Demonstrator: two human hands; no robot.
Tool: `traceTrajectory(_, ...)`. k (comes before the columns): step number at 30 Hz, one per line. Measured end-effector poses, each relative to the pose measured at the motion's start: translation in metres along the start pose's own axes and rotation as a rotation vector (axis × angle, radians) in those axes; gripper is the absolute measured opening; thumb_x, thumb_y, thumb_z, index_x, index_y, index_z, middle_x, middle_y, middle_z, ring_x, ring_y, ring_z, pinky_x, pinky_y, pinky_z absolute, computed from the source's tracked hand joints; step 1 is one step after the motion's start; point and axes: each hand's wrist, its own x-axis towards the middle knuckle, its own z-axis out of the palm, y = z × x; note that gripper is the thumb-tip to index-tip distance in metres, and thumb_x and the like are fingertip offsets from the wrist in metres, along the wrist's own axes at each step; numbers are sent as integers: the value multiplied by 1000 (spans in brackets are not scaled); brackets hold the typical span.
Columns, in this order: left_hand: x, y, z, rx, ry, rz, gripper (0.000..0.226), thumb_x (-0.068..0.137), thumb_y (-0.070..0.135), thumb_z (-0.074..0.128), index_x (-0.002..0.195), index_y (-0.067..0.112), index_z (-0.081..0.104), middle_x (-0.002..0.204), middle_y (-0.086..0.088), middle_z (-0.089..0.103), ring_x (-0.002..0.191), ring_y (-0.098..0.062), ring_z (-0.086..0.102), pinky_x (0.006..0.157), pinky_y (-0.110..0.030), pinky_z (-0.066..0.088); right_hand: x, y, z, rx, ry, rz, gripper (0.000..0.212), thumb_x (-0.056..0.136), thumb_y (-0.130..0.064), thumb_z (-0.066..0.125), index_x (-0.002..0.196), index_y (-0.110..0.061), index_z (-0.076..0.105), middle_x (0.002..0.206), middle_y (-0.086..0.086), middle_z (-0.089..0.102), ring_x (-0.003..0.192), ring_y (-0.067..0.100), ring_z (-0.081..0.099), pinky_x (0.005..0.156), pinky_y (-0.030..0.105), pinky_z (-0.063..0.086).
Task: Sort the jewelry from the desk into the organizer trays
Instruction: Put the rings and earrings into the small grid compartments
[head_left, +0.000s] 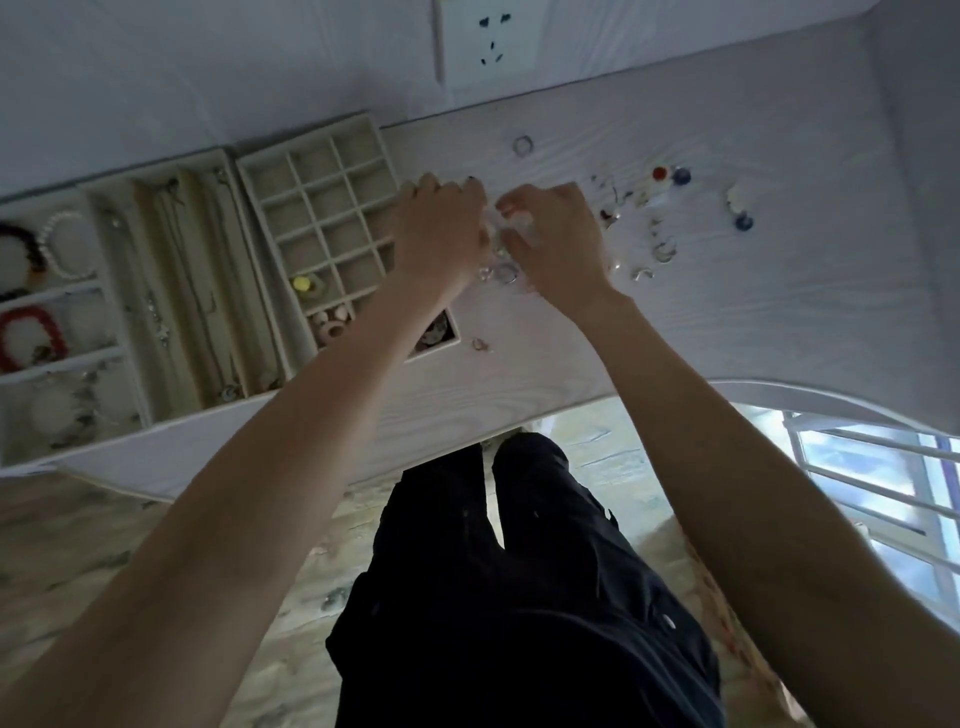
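Bracelets (31, 332) fill one tray (57, 358) (necklaces (171, 291) the next).

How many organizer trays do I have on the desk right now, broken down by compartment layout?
Small-square grid tray: 1
Long-slot tray with chains: 1
Wide-compartment tray with bracelets: 1
Total: 3

A white wall socket (488, 44) sits on the wall above the desk's far edge. A barred window (878, 488) shows at lower right. Patterned floor (78, 530) lies below.
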Motion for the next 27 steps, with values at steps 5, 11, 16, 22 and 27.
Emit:
traceTrajectory(5,-1,-6,5,-66,28,-48,26,93,40,52,106,19,62,95,-5,69,98,-30,56,83,-36,38,9,-2,13,58,-53,33,32,84,-21,62,116,-21,61,103,0,68,109,22,46,82,24,33)
traceTrajectory(11,-10,-12,6,-183,135,-74,21,95,33,50,102,24,68,92,-1,71,96,-25,58,90,-35,36,0,-4,16,-14,15,-55,23,85,-16,62,108,-16,63,97,1,67,104,23,49,81,26,33)
traceTrajectory(16,-14,-11,10,-152,64,-71,20,93,35,55,109,26,62,99,0,68,105,-24,53,93,-34,32,0,-2,23,-169,78,-107,17,76,-18,70,93,-15,70,91,5,67,94,30,53,77,32,34)
traceTrajectory(22,-25,-4,1,-665,174,-68,21,92,24,58,110,21,66,96,9,70,90,-7,60,89,-18,38,-3,-9,-2,19,168,-22,30,90,-28,61,117,-16,61,94,-3,69,94,14,56,80,23,40)
traceTrajectory(27,-81,-35,-16,-890,432,-107,17,91,21,59,104,15,68,95,10,66,86,-10,60,77,-26,48,-29,-62,-10,507,165,-94,13,84,-20,70,90,-9,67,77,-9,65,70,2,62,65,11,47)
